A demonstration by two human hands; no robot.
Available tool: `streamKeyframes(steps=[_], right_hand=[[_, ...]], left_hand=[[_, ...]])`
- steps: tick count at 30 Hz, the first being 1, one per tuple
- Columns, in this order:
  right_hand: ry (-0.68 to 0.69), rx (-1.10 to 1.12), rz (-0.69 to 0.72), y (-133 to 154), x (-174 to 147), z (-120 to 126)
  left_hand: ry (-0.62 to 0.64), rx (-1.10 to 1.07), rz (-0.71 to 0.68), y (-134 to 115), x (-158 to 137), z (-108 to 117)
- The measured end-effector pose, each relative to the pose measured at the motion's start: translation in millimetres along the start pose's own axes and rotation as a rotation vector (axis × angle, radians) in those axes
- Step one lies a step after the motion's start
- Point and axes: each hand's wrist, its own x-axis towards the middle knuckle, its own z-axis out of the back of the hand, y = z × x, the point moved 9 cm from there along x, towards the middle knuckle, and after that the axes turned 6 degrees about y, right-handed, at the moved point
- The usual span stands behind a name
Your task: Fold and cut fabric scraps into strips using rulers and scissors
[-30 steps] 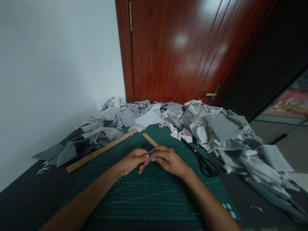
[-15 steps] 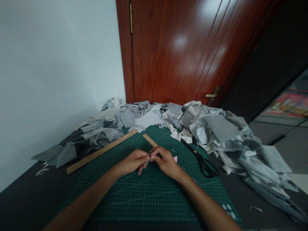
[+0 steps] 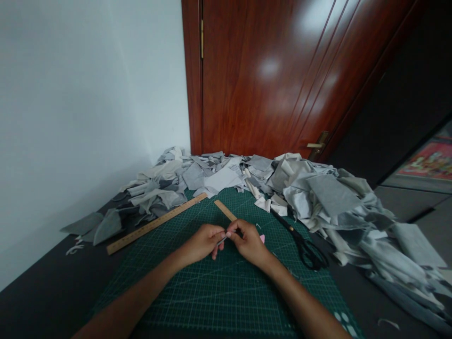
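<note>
Above the middle of the green cutting mat (image 3: 212,296), my left hand (image 3: 206,242) and my right hand (image 3: 249,241) meet at the fingertips. Both are closed in a pinch on a small grey fabric piece (image 3: 221,241), mostly covered by the fingers. A short wooden ruler (image 3: 225,210) lies just beyond my right hand, its near end hidden. Beside that hand is a pink piece (image 3: 262,238), probably tailor's chalk. Black-handled scissors (image 3: 300,242) rest farther right on the mat.
A long wooden ruler (image 3: 155,225) lies slantwise at the mat's left. Grey and white fabric scraps (image 3: 222,179) are heaped along the back, with a larger pile (image 3: 332,195) on the right. A white wall (image 3: 88,94) and a wooden door (image 3: 261,84) stand behind the table.
The view has shifted slightly, so everything sits a little farther right. My fingertips have drawn closer together around the small grey piece.
</note>
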Motion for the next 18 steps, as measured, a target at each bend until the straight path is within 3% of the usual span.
streamKeyframes(steps=[3,9,18], right_hand=[[-0.039,-0.062,-0.045,-7.2,0.0,1.8],[-0.078,-0.057,-0.117,-9.0,-2.0,5.0],[-0.136,0.032,-0.113,-11.5,-5.0,2.0]], left_hand=[[-0.063,0.15,-0.048,-5.6,-1.8,3.8],[-0.108,0.239,-0.159,-24.8,-5.8,4.2],[-0.236,-0.006,-0.075,-6.4,1.7,15.7]])
